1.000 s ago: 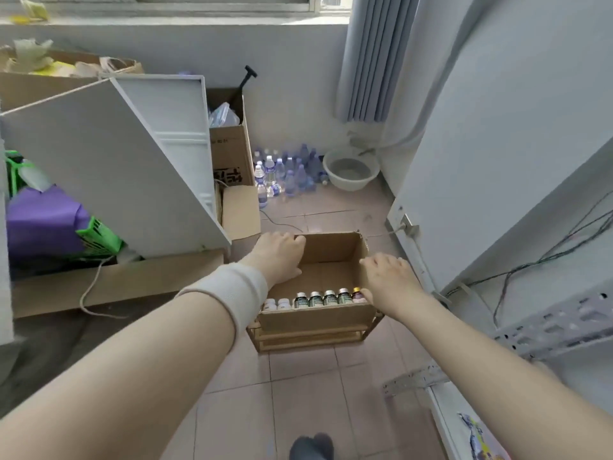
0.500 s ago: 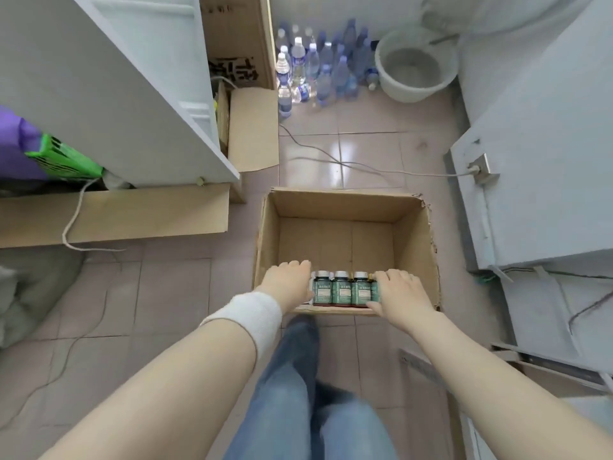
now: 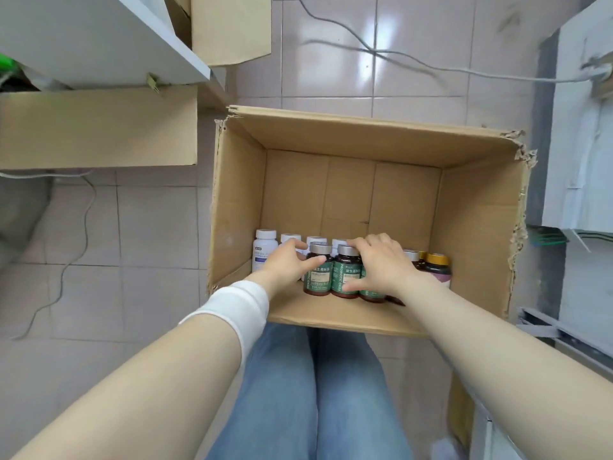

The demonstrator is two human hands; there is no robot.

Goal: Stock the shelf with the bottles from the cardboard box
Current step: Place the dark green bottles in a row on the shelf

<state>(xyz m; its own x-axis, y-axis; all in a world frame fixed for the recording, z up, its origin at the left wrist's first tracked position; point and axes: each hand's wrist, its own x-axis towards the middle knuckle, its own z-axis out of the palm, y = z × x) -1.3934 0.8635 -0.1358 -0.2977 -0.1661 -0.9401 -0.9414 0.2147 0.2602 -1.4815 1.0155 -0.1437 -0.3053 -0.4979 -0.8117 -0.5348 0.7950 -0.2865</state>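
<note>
An open cardboard box (image 3: 477,214) stands on the tiled floor right below me. Along its near wall stand several small bottles: white ones (image 3: 264,248) at the left, brown ones with green labels (image 3: 346,272) in the middle, gold-capped ones (image 3: 437,265) at the right. My left hand (image 3: 289,262) curls its fingers and thumb round the leftmost green-label bottle (image 3: 319,273). My right hand (image 3: 381,263) lies over the green-label bottles, fingers on their caps and thumb against the labels. No shelf board shows in this view.
A flat cardboard piece (image 3: 96,127) lies at the left under a leaning white panel (image 3: 99,38). Cables (image 3: 398,54) cross the tiles beyond the box. A white unit (image 3: 583,127) stands at the right. My jeans-clad legs (image 3: 311,393) are below the box.
The view has dropped close over the box. Both hands went from the box's near rim down inside onto the green-label bottles.
</note>
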